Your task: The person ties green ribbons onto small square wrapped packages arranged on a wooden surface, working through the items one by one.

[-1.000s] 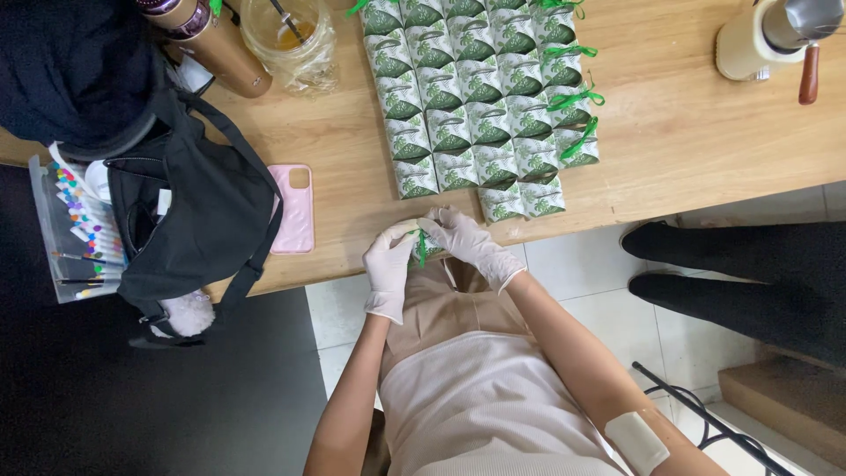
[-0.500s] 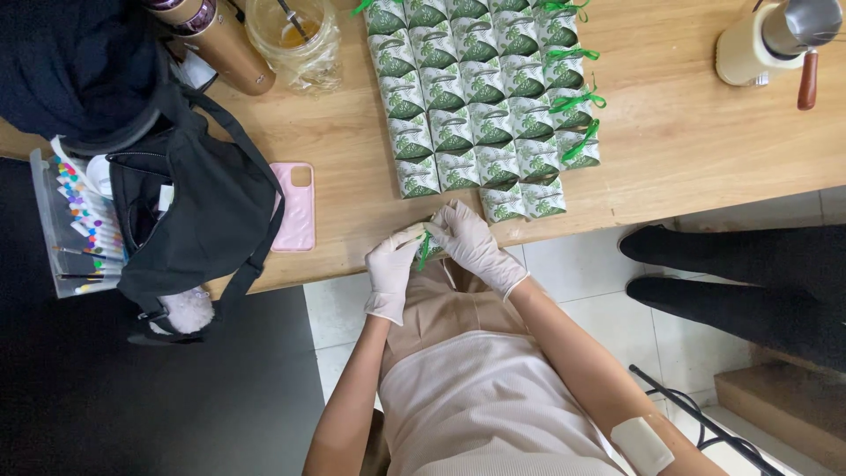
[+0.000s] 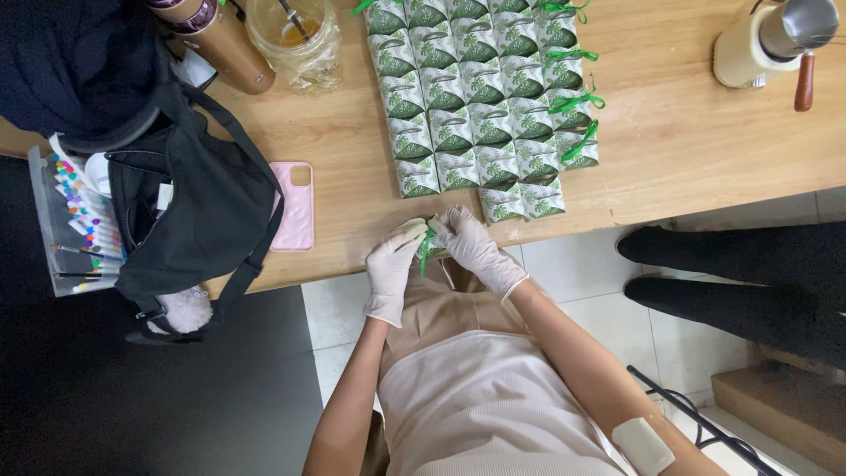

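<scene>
Both my hands wear white gloves and meet at the near edge of the wooden table (image 3: pixel 687 141). My left hand (image 3: pixel 394 264) and my right hand (image 3: pixel 471 247) together pinch a small green-and-white paper box with a green ribbon (image 3: pixel 426 249) hanging from it. The box itself is mostly hidden by my fingers. Just beyond my hands lie several rows of matching green-and-white boxes (image 3: pixel 480 106); some on the right side carry green ribbon bows (image 3: pixel 577 101).
A pink phone (image 3: pixel 295 205) lies left of my hands. A black bag (image 3: pixel 189 207) and a tray of coloured pens (image 3: pixel 75 220) sit at the left edge. A brown bottle (image 3: pixel 220 40), a glass jar (image 3: pixel 295 35) and a cream mug (image 3: pixel 762 44) stand farther back. Another person's dark legs (image 3: pixel 740 273) are at right.
My hands have stayed at the table edge, shifting slightly up toward the boxes while working the ribbon on the small box.
</scene>
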